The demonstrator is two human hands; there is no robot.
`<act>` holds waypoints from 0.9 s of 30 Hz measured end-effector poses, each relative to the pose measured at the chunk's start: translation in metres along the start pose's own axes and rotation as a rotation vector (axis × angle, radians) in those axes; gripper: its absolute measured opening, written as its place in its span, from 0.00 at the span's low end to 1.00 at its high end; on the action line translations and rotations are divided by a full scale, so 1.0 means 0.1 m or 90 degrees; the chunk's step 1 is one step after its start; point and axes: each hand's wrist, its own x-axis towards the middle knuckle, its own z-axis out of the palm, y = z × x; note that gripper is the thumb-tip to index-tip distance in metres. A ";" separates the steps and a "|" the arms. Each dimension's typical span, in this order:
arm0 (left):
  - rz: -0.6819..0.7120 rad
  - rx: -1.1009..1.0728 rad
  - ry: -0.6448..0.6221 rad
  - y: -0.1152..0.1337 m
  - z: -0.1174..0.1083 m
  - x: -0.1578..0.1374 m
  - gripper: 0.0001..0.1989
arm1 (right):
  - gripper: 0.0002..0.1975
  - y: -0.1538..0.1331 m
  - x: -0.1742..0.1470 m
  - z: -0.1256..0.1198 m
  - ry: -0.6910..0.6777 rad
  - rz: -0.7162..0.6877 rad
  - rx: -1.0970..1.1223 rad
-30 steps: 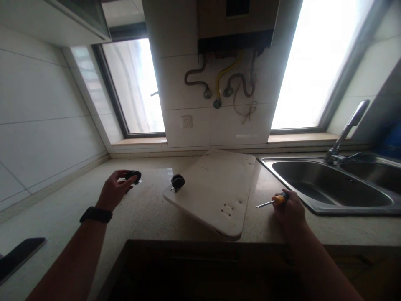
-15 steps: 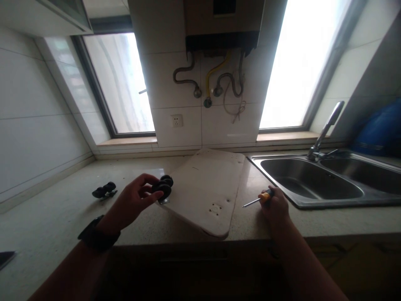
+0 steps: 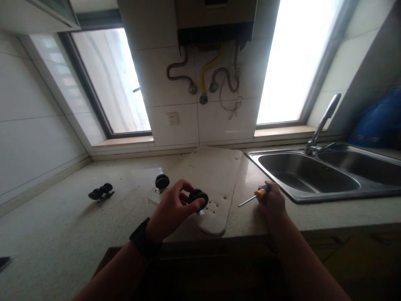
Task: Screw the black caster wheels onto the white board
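Observation:
Between its thumb and fingers my left hand (image 3: 177,200) grips a black caster wheel (image 3: 199,200) with a metal plate. The caster is over the near part of a white board (image 3: 216,173), just left of a group of screw holes. On the board's left corner stands another black caster (image 3: 162,181). My right hand (image 3: 272,202) is closed round a screwdriver (image 3: 262,192) with a yellow and dark handle; its shaft points left toward the board's right edge. Further left on the counter lies a third black caster (image 3: 100,192) on its side.
The stone countertop (image 3: 122,217) runs along the tiled wall. To the right is a steel double sink (image 3: 300,200) with a faucet (image 3: 322,125). A blue object (image 3: 376,121) stands behind it. Above the board, hoses (image 3: 180,71) hang under a water heater (image 3: 216,25).
My left hand has moved right with a caster, from the board's left corner to its near holes. A caster at that corner now shows uncovered. My right hand stays nearly in place with the screwdriver.

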 end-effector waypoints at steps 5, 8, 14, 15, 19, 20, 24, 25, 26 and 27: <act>0.040 0.038 0.047 0.06 0.25 0.13 0.20 | 0.20 0.04 0.05 0.01 0.023 0.016 0.012; 0.071 0.066 0.077 0.06 0.34 0.18 0.19 | 0.20 0.05 0.06 0.00 0.037 0.028 0.017; 0.143 0.116 0.042 0.10 0.31 0.19 0.21 | 0.19 0.05 0.06 -0.01 0.041 0.039 0.022; 0.150 0.127 0.023 0.12 0.29 0.18 0.20 | 0.19 0.05 0.06 -0.01 0.039 0.037 0.022; 0.149 0.154 -0.038 0.15 0.20 0.16 0.20 | 0.18 0.06 0.06 -0.01 0.035 0.029 0.024; 0.143 0.158 -0.047 0.15 0.18 0.16 0.21 | 0.18 0.06 0.06 -0.01 0.035 0.028 0.024; 0.120 0.155 -0.086 0.13 0.14 0.16 0.26 | 0.18 0.07 0.07 -0.02 0.032 0.029 0.021; 0.115 0.149 -0.096 0.13 0.12 0.17 0.28 | 0.18 0.08 0.07 -0.02 0.031 0.030 0.020; 0.112 0.145 -0.105 0.13 0.11 0.17 0.29 | 0.18 0.08 0.07 -0.02 0.030 0.031 0.019; 0.112 0.143 -0.116 0.13 0.09 0.17 0.29 | 0.18 0.08 0.07 -0.02 0.030 0.031 0.019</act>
